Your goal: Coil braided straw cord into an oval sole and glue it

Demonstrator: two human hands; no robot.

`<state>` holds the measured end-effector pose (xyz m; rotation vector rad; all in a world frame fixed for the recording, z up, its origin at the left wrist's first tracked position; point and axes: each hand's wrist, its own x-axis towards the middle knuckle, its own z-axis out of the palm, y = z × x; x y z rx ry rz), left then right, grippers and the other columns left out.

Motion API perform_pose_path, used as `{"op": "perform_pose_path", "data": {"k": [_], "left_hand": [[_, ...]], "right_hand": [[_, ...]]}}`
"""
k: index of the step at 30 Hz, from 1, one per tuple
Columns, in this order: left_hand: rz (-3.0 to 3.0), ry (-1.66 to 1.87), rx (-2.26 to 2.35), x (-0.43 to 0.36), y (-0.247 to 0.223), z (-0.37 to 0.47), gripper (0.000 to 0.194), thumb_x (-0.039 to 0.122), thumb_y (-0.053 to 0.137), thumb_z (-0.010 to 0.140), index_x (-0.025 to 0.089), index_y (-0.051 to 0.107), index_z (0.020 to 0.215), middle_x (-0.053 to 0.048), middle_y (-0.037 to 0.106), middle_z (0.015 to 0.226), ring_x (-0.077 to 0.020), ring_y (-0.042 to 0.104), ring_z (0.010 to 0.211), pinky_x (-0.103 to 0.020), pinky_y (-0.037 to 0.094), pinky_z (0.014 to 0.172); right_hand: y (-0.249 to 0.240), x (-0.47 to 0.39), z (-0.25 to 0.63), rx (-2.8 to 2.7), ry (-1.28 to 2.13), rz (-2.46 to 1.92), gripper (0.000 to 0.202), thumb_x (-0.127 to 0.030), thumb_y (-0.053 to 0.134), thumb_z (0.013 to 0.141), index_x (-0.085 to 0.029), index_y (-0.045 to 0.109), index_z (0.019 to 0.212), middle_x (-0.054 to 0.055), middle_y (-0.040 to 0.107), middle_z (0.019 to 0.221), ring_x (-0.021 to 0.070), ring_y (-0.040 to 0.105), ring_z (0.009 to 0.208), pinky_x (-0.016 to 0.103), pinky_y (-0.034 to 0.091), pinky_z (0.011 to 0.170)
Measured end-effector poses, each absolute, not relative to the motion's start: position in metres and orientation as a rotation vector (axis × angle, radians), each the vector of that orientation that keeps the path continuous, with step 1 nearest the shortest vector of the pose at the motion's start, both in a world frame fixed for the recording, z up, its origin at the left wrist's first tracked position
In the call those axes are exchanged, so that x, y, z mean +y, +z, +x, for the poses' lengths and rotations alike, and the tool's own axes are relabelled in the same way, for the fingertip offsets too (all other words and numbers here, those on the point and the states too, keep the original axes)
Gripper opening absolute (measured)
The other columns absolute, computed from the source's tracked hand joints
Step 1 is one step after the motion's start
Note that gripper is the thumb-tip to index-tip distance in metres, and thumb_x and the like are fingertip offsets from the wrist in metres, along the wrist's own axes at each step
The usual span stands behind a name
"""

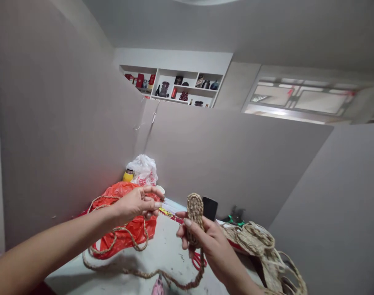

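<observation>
Our right hand is closed around a small oval coil of braided straw, thumb pressed on its near face, the coil standing upright above the fingers. Our left hand, held apart and to the left, pinches something thin between thumb and fingertips; we cannot tell what it is. The free braided cord runs from the coil's lower edge down across the white tabletop, loops leftward over a red plastic bag, and rises toward the left wrist.

In our judgement, coiling goes best when the cord stays slack, each new turn lies flat against the last, and the thumb pins the outer turn.

Farther right lies a heap of woven straw work, a dark phone standing behind the coil. Red-handled scissors lie under the right hand. At the far left are a white bag and a yellow-capped bottle; a wall shelf hangs above.
</observation>
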<state>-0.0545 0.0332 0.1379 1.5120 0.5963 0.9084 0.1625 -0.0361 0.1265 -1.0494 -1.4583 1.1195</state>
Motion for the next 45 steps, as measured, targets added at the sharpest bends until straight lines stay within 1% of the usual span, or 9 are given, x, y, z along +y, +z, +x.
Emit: {"op": "perform_pose_path", "data": {"k": [5, 8, 12, 15, 19, 24, 33, 40, 45], "left_hand": [[1.5, 0.982, 0.632, 0.037, 0.122, -0.053, 0.027, 0.046, 0.062, 0.079, 0.022, 0.051, 0.086, 0.014, 0.026, 0.046, -0.0057, 0.019, 0.04, -0.02, 0.018, 0.042], [1.531, 1.042, 0.666, 0.043, 0.119, -0.057, 0.023, 0.035, 0.064, 0.079, 0.021, 0.055, 0.095, 0.011, 0.035, 0.053, -0.0071, 0.029, 0.045, -0.02, 0.025, 0.047], [1.627, 1.081, 0.65, 0.043, 0.12, -0.061, 0.045, 0.021, 0.067, 0.074, 0.024, 0.055, 0.118, -0.002, 0.061, 0.094, -0.014, 0.054, 0.08, -0.025, 0.043, 0.069], [1.62, 0.983, 0.591, 0.037, 0.122, -0.058, 0.062, 0.022, 0.073, 0.071, 0.028, 0.051, 0.128, -0.009, 0.052, 0.133, -0.0209, 0.052, 0.11, -0.031, 0.044, 0.086], [1.583, 0.771, 0.395, 0.024, 0.123, -0.045, 0.031, 0.034, 0.07, 0.075, 0.019, 0.067, 0.103, -0.008, 0.067, 0.101, -0.0192, 0.06, 0.091, -0.031, 0.044, 0.082], [1.456, 0.747, 0.362, 0.017, 0.115, -0.024, 0.02, 0.03, 0.075, 0.067, 0.014, 0.067, 0.074, 0.002, 0.058, 0.062, -0.0097, 0.046, 0.055, -0.023, 0.035, 0.056], [1.263, 1.02, 0.469, 0.023, 0.116, -0.02, 0.013, 0.022, 0.074, 0.066, 0.015, 0.064, 0.07, 0.001, 0.06, 0.067, -0.0121, 0.052, 0.066, -0.026, 0.04, 0.066], [1.166, 1.121, 0.431, 0.02, 0.112, -0.02, 0.017, 0.027, 0.073, 0.072, 0.015, 0.062, 0.078, 0.0, 0.06, 0.072, -0.0121, 0.052, 0.068, -0.025, 0.039, 0.065], [1.212, 1.046, 0.376, 0.013, 0.108, -0.016, 0.034, 0.031, 0.076, 0.071, 0.016, 0.062, 0.098, -0.003, 0.064, 0.08, -0.0165, 0.057, 0.073, -0.028, 0.04, 0.065]], "right_hand": [[0.124, -0.037, 0.163, -1.505, 1.377, -1.054, 0.034, -0.042, 0.062, 0.085, -0.015, 0.058, 0.104, 0.001, 0.068, 0.069, 0.0091, 0.058, 0.048, 0.016, 0.04, 0.039], [0.121, -0.036, 0.165, -1.54, 1.456, -1.101, 0.034, -0.041, 0.063, 0.083, -0.014, 0.059, 0.102, 0.0, 0.068, 0.067, 0.008, 0.058, 0.045, 0.015, 0.04, 0.038], [0.117, -0.035, 0.165, -1.542, 1.512, -1.127, 0.033, -0.041, 0.064, 0.081, -0.014, 0.061, 0.1, 0.0, 0.069, 0.066, 0.0077, 0.059, 0.044, 0.014, 0.04, 0.038], [0.117, -0.035, 0.162, -1.56, 1.529, -1.111, 0.032, -0.041, 0.064, 0.082, -0.015, 0.061, 0.099, -0.001, 0.069, 0.066, 0.0069, 0.059, 0.044, 0.014, 0.041, 0.038], [0.118, -0.035, 0.156, -1.599, 1.553, -1.075, 0.03, -0.039, 0.062, 0.083, -0.014, 0.061, 0.1, 0.0, 0.069, 0.065, 0.006, 0.058, 0.042, 0.013, 0.042, 0.038], [0.121, -0.038, 0.147, -1.644, 1.588, -1.049, 0.027, -0.035, 0.059, 0.085, -0.012, 0.065, 0.098, 0.0, 0.069, 0.062, 0.0054, 0.057, 0.042, 0.011, 0.041, 0.038], [0.117, -0.036, 0.163, -1.586, 1.433, -1.053, 0.041, -0.034, 0.074, 0.074, -0.019, 0.061, 0.109, 0.005, 0.07, 0.091, 0.0135, 0.067, 0.065, 0.017, 0.048, 0.045], [0.103, -0.029, 0.165, -1.353, 1.236, -0.994, 0.027, -0.036, 0.076, 0.076, -0.014, 0.066, 0.088, 0.0, 0.065, 0.062, 0.0096, 0.061, 0.053, 0.018, 0.047, 0.048], [0.102, -0.027, 0.157, -1.34, 1.232, -0.956, 0.026, -0.037, 0.073, 0.078, -0.014, 0.069, 0.089, 0.002, 0.069, 0.067, 0.0091, 0.06, 0.053, 0.019, 0.047, 0.049]]}}
